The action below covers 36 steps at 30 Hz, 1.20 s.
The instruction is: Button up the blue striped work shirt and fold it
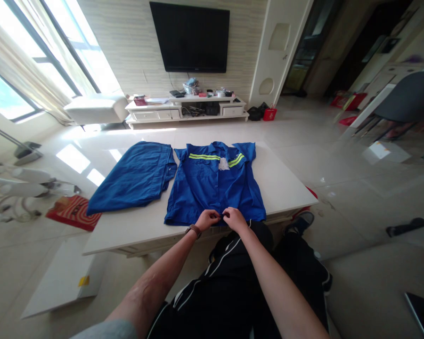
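A blue short-sleeved shirt (pixel 201 188) with yellow-green stripes across its chest lies spread on the white table (pixel 282 188), its collar at the far side. My left hand (pixel 208 219), with a brown band at the wrist, pinches the shirt's bottom edge near the front opening. Close beside it on the right, my right hand (pixel 233 219) has its fingers closed on the same edge. A small gap parts the two hands. Folded blue trousers (pixel 136 176) lie to the left of the shirt and hang over the table's left edge.
Beyond the table stand a low white cabinet (pixel 151 112) and a wall-mounted television (pixel 194 40). A red patterned bag (pixel 74 212) is on the floor at the left. My legs in black trousers are against the table's near side. A grey chair (pixel 406 99) stands far right.
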Available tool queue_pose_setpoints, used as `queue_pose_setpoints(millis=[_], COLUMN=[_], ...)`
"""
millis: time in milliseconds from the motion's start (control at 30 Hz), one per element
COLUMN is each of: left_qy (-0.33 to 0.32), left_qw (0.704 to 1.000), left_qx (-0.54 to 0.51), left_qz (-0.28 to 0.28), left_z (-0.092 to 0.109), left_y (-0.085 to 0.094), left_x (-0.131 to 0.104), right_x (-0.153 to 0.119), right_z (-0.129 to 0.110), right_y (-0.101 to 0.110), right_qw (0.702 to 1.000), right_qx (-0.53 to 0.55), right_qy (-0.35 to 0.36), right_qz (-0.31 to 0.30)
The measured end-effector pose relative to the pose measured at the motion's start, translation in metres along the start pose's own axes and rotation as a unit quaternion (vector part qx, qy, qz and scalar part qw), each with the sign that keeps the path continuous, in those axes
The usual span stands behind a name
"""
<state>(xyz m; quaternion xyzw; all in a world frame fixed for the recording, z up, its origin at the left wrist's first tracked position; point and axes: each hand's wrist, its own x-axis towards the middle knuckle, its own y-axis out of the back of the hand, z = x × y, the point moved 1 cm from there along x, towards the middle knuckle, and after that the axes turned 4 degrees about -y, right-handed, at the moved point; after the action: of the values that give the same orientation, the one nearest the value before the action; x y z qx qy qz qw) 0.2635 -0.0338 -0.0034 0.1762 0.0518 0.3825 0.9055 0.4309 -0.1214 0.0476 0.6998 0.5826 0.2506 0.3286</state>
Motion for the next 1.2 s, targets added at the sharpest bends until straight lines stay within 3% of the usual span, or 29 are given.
queue_pose_setpoints(millis=[533,900,1200], left_qy=[0.008,0.005,0.012], left_qw=[1.000,1.000,1.000], left_qx=[-0.005,0.004,0.005], left_qz=[0.000,0.007,0.017], left_z=[0.000,0.000,-0.005], left_y=[-0.001,0.000,0.000], left_x=[-0.002,-0.002,-0.001], right_x=[-0.010,-0.010,-0.008], right_z=[-0.009,-0.011,-0.008], right_y=[0.005,0.004,0.004], right_qw=[0.994,0.994,0.997], right_qx=[-0.106,-0.098,-0.072], right_qy=[0.023,0.032,-0.001], right_qz=[0.000,-0.024,-0.018])
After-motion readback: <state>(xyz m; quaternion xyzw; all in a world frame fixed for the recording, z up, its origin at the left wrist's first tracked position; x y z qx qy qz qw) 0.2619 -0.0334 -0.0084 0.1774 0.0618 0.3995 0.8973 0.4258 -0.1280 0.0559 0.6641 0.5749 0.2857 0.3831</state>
